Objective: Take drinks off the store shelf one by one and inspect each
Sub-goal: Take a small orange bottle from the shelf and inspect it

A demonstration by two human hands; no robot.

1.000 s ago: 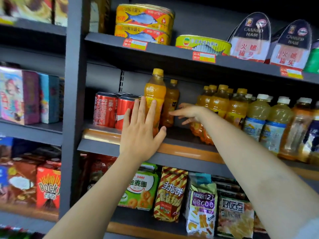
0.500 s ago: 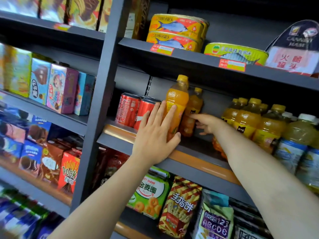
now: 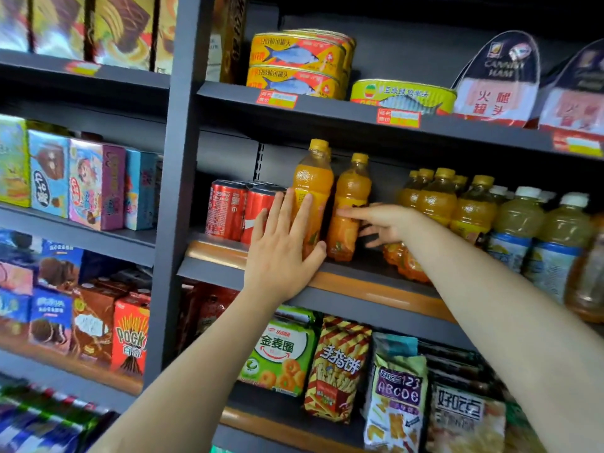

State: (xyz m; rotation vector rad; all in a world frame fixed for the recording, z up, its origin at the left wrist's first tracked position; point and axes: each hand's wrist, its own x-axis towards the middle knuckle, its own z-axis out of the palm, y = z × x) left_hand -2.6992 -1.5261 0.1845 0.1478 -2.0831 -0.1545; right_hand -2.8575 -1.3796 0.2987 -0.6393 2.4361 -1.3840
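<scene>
Left hand (image 3: pixel 281 253) flat against the front orange bottle (image 3: pixel 312 194), fingers (image 3: pixel 302 217) straight and slightly spread over its label, thumb by its base at the shelf (image 3: pixel 369 294) edge. Right hand (image 3: pixel 384 223) reaching in from the right to the second orange bottle (image 3: pixel 349 207), index finger laid across its middle, other fingers loosely bent behind; cannot tell whether actually gripped. Both bottles upright on the middle shelf, just beside each other. Red cans (image 3: pixel 242 209) crowded directly left of the front bottle, partly covered by the left hand. More orange bottles (image 3: pixel 438 199) and pale white-capped bottles (image 3: pixel 519 230) packed to the right, behind the right forearm. Fish tins (image 3: pixel 297 63) on the shelf above; snack bags (image 3: pixel 336 367) on the one below; boxes (image 3: pixel 81 184) in the bay to the left.
</scene>
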